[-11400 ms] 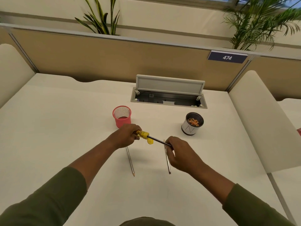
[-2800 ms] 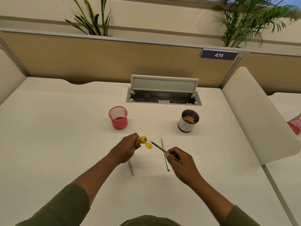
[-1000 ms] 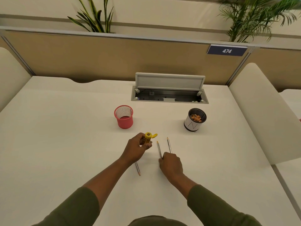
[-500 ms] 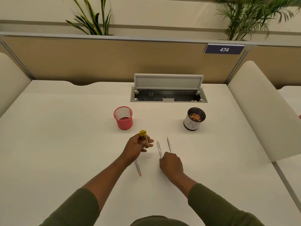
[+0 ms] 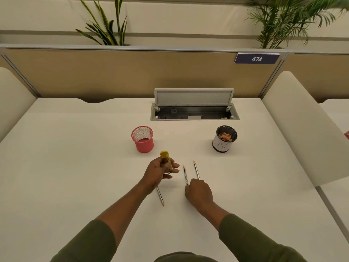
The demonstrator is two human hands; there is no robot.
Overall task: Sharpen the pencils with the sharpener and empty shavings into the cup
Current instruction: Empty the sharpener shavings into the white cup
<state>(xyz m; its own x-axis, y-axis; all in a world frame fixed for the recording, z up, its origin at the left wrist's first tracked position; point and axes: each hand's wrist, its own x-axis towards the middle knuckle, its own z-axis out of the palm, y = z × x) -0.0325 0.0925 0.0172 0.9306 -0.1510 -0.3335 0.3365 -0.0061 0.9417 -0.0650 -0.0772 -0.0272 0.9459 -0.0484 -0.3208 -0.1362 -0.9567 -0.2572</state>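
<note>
left hand (image 5: 157,172) is gripping yellow sharpener (image 5: 166,161), cap now closed | right hand (image 5: 198,190) is setting the sharpened pencil (image 5: 185,174) down mid-tabletop, fingers curled, grip unclear | cup (image 5: 224,138) is waiting near far edge; emptying is likely next

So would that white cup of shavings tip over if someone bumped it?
Probably not easily: the white cup looks squat and stands flat on the desk. It likely weighs little, holding only shavings, so a nudge might slide it.
</note>
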